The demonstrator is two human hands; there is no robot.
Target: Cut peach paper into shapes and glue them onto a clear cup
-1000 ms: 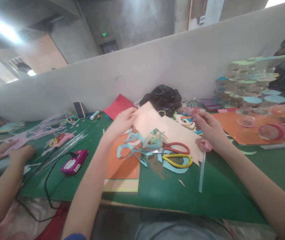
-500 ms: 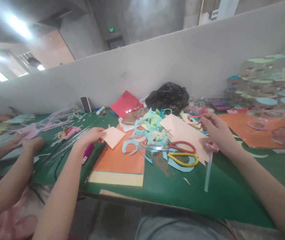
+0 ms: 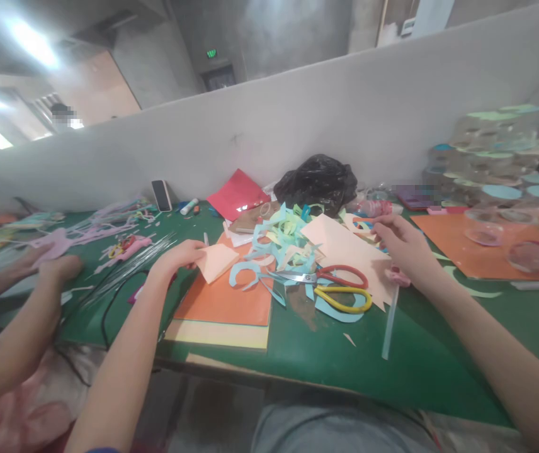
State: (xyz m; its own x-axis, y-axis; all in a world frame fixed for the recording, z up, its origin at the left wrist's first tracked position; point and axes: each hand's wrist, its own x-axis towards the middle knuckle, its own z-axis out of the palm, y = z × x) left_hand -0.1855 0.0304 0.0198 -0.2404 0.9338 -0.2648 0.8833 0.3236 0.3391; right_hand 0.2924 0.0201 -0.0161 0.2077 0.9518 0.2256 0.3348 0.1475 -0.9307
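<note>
My left hand (image 3: 183, 257) is closed on the edge of a small peach paper piece (image 3: 218, 263), raised over orange sheets (image 3: 232, 305). To the right, my right hand (image 3: 400, 242) hovers beside a larger peach sheet (image 3: 345, 248); its fingers are loosely bent and apart, and I see nothing held. Between the hands lie scissors (image 3: 317, 277) with one red and one yellow handle, closed or nearly so, on blue and green paper scraps (image 3: 283, 236). Below my right wrist are a small pink object (image 3: 398, 277) and a clear strip (image 3: 391, 324).
At the back sit a black plastic bag (image 3: 319, 182), red paper (image 3: 237, 194) and a phone (image 3: 161, 195). Clear cups with paper discs (image 3: 500, 192) are stacked at right, near orange paper (image 3: 453, 242). A co-worker's hands (image 3: 59, 267) hold lilac paper at left, by thin wires (image 3: 128, 267).
My left hand has shifted slightly right, tilting the small peach paper piece. My right hand has moved slightly left. The scissors and scraps lie as before.
</note>
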